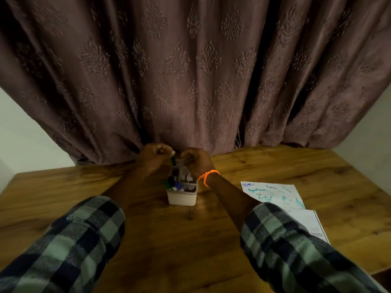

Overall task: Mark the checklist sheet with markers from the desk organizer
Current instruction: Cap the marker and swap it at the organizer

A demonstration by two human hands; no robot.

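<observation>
Our left hand [155,156] has its fingers curled and pinching a green marker [173,160], whose long axis points down toward the desk organizer [182,198] just below it. Our right hand [195,160] is closed beside it; whether it grips anything we cannot tell. The checklist sheet [273,194] lies on the tabletop [169,240] at the right of the frame, nearer to the right hand.

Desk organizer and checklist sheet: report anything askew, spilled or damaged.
Nothing stands out. The desk organizer stands upright on the table, markers inside. The checklist sheet lies flat, slightly angled, overlapping another paper; its scribbles are marker strokes, not a spill.
</observation>
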